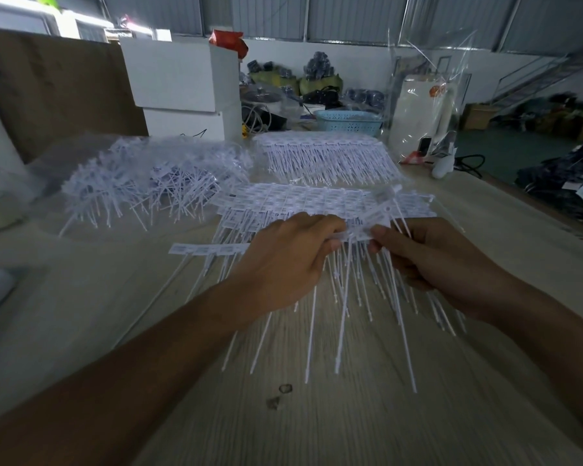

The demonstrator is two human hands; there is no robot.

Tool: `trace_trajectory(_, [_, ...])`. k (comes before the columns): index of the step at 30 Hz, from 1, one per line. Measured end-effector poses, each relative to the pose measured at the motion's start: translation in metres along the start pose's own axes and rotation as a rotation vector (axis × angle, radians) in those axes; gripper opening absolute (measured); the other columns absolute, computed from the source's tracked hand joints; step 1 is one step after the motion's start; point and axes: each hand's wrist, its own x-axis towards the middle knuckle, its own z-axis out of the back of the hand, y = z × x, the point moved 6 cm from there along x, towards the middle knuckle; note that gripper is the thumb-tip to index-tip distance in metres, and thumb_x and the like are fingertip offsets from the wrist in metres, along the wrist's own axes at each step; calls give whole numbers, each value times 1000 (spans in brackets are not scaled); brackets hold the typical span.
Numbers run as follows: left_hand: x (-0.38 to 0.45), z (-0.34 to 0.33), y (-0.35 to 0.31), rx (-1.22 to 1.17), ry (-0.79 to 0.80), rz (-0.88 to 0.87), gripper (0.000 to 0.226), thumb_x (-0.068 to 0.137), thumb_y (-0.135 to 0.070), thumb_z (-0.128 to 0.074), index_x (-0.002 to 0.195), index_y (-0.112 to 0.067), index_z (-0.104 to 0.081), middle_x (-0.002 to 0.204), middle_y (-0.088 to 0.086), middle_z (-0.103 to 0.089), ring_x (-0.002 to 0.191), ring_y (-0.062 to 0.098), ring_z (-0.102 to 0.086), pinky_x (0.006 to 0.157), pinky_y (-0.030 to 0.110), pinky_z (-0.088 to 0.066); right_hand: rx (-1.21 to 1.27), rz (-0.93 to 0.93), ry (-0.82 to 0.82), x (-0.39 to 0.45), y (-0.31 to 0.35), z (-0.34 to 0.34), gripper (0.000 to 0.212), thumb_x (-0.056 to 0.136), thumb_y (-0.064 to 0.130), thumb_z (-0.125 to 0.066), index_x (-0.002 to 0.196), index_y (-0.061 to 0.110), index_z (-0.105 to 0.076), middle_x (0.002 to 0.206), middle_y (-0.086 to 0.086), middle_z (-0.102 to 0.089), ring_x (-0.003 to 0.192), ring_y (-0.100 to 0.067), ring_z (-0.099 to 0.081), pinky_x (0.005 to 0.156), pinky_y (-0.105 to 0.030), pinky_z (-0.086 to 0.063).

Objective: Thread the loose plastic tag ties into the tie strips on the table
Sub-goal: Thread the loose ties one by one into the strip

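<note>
Bench [350, 415] inspection, left to right: loose tag ties [142, 183] heaped toward the far left edge. Left hand [283, 260] has fingers curled, pinching a tie strip [216, 248] whose long axis runs left-right across mid-bench, tails pointing to the near edge. Right hand [428, 253], fingers closed, pinches a single tie [382, 210] just beside the strip's right end; this hand is nearer the threading point.

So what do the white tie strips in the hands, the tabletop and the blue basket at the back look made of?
White tie strips: thin, flexible plastic, slightly translucent, with long slender tails. Pale tabletop: wood or wood-look laminate, matte, with fine grain lines. Light blue basket: likely moulded plastic with perforated lattice walls.
</note>
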Motion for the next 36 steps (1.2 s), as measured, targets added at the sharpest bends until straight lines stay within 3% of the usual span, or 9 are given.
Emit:
trace_trajectory(4, [0, -3, 0, 4, 35, -2, 18, 104, -22, -49, 115, -19, -63, 99, -3, -67, 89, 23, -63, 71, 33, -48, -265, 172, -24, -2, 11, 1, 32, 98, 30, -57, 80, 5, -68, 46, 12, -44, 41, -2, -38, 46, -12, -30])
trace_trajectory(7, [0, -6, 1, -16, 62, -16, 14, 104, -19, -49, 110, -19, -62, 89, -9, -59, 79, 19, -56, 68, 36, -50, -417, 272, -37, -4, 18, 0, 32, 99, 26, -56, 70, 13, -58, 51, 15, -46, 48, -2, -43, 51, -13, -33])
trace_trajectory(12, [-1, -7, 3, -30, 64, -2, 15, 103, -18, -51, 110, -21, -63, 94, -6, -66, 79, 18, -57, 66, 37, -51, -515, 320, -63, -1, 15, 1, 32, 99, 24, -58, 67, 22, -52, 56, 12, -47, 54, -2, -45, 54, -16, -32])
trace_trajectory(16, [0, -12, 11, -59, 119, 84, 22, 95, -6, -54, 89, -27, -60, 85, -11, -62, 80, 20, -62, 69, 42, -54, -601, 390, -89, -3, 19, -4, 35, 98, 23, -59, 67, 26, -41, 57, 8, -36, 54, -5, -42, 54, -18, -30])
trace_trajectory(20, [3, -7, 12, -132, 56, 74, 16, 103, -22, -50, 107, -21, -65, 91, -10, -67, 81, 15, -62, 71, 39, -53, -488, 311, -92, -2, 19, -1, 38, 96, 34, -58, 74, 3, -60, 56, 5, -40, 48, -5, -39, 50, -16, -29])
trace_trajectory(22, [3, -5, 8, -154, 21, 56, 17, 103, -27, -50, 112, -21, -63, 94, -13, -65, 82, 12, -61, 72, 39, -53, -355, 232, -59, -2, 16, 2, 48, 95, 38, -59, 74, -5, -56, 54, 5, -37, 45, -4, -34, 48, -15, -27])
trace_trajectory(29, [2, -3, 7, -133, -19, 17, 15, 97, -30, -60, 111, -25, -63, 94, -10, -66, 83, 13, -59, 70, 41, -52, -25, -5, 9, -1, 3, -1, 37, 97, 32, -59, 77, 1, -55, 53, 5, -37, 45, -9, -27, 47, -26, -21])
trace_trajectory(34, [3, -13, 6, -194, 76, -62, 22, 98, -25, -58, 115, -16, -68, 102, 2, -70, 94, 24, -65, 80, 43, -52, -346, 140, -66, 0, 8, 2, 37, 101, 30, -54, 88, -3, -66, 73, -25, -51, 59, -15, -43, 56, -28, -30])
trace_trajectory(36, [4, -14, 5, -195, 93, -92, 26, 98, -23, -56, 117, -11, -70, 102, 7, -71, 95, 27, -66, 81, 44, -52, -479, 183, -72, 0, 9, -1, 40, 102, 30, -50, 87, -6, -62, 78, -27, -55, 63, -18, -45, 59, -31, -29])
